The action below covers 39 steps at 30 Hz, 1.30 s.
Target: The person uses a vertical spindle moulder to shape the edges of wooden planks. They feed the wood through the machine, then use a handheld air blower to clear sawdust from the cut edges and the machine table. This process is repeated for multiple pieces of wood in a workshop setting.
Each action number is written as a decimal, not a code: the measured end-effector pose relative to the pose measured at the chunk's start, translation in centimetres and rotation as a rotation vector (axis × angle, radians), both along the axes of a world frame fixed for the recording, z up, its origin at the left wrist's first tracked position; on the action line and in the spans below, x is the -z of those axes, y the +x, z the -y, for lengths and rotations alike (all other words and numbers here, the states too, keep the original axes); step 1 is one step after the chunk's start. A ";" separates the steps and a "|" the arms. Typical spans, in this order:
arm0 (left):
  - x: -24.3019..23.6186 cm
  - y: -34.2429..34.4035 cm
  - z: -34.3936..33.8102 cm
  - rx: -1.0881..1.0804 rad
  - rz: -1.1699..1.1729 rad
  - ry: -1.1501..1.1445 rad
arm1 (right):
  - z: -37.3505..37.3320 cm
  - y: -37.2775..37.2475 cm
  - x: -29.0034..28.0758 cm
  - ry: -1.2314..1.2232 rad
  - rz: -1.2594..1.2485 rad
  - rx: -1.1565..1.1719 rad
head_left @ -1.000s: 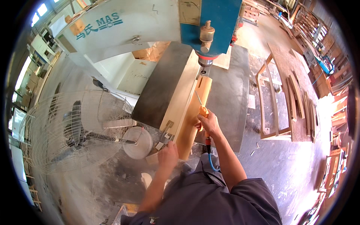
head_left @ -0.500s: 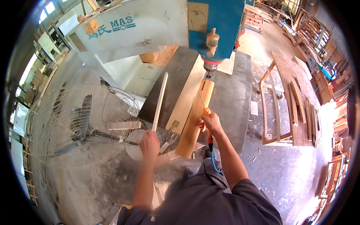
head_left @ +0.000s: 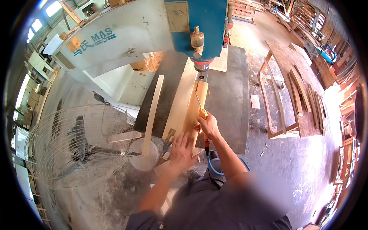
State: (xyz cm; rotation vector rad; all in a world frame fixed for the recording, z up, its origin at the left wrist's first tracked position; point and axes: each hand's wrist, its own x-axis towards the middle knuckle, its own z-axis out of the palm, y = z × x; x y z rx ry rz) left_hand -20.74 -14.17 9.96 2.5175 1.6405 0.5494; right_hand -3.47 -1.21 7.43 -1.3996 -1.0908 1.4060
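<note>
My right hand [head_left: 209,126] is closed around a yellow-orange air blow gun [head_left: 202,112]. Its thin metal nozzle points away from me over a wooden board [head_left: 193,115], and a blue hose [head_left: 211,165] hangs from its handle. Fingers stretched, my left hand [head_left: 180,151] lies at the near end of that board. Beyond the board's far end is the chuck [head_left: 202,68] of a blue-and-white machine. A wider pale board [head_left: 179,101] runs along the left, with a metal clamp [head_left: 168,137] at its near end. Left of that leans a thin wooden strip [head_left: 154,107].
A large wire-caged fan [head_left: 80,142] stands at the left. The strip's near end meets a round pale disc [head_left: 144,157]. The dark metal machine table [head_left: 230,99] extends right. Further right, a wooden bench [head_left: 287,76] carries several loose strips. Scraps lie on the floor.
My left hand has let go of the thin strip and moved right onto the near end of the board. The blow gun stays in my right hand. The whole view has shifted.
</note>
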 end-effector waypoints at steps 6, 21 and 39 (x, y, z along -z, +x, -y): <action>1.4 -1.3 3.1 0.097 0.042 -0.088 | -2.0 0.4 -0.4 -0.038 0.132 0.137; 4.7 0.3 0.8 0.018 0.069 0.143 | -4.4 -0.5 0.1 0.107 0.580 0.133; 5.7 1.2 -1.3 -0.050 0.105 0.185 | -6.4 0.0 -2.0 -0.049 0.380 0.113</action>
